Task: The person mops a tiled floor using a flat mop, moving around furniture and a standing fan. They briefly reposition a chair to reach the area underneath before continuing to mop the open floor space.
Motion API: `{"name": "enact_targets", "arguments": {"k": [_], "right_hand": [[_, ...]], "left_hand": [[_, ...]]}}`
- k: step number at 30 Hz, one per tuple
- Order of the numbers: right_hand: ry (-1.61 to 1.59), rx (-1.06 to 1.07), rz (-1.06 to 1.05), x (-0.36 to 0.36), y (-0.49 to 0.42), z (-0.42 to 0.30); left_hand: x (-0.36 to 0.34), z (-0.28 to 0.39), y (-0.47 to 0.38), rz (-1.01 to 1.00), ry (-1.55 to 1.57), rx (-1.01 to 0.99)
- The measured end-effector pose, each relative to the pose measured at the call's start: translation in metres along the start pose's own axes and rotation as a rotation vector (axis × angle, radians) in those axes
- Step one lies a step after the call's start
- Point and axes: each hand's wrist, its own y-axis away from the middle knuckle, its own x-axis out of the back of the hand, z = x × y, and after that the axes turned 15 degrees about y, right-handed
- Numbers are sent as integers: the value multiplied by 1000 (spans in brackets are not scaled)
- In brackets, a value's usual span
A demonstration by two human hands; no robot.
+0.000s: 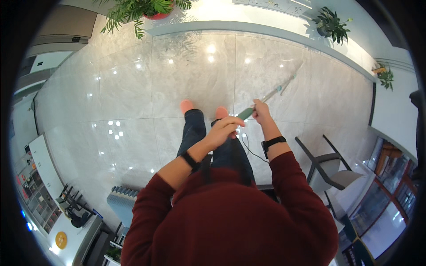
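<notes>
A long pole with a green grip (245,113) and a pale metal shaft (269,96) slants up and right over the tiled floor. My left hand (225,129) is at the grip's lower end, its fingers over the end. Further up, my right hand (261,112) is closed around the pole, near where grip meets shaft. A light green joint (278,88) sits further along the shaft. The pole's far end, near the floor, is thin and blurred, so I cannot tell what kind of head it has.
Potted plants (327,26) stand along the raised ledge (266,29) ahead. A grey chair (327,166) is close on my right, and a thin cable (251,151) lies on the floor beside my leg. Behind left is a blue-grey padded object (122,202); a white table (71,232) stands farther left.
</notes>
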Motion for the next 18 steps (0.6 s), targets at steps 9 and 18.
{"name": "enact_targets", "arguments": {"k": [9,18], "right_hand": [[66,-66,61,-13,-59,-43],[544,68,-43,-237,-69,-20]], "left_hand": [[25,14,-69,136,233,57],[201,42,40,431,494,-77]]}}
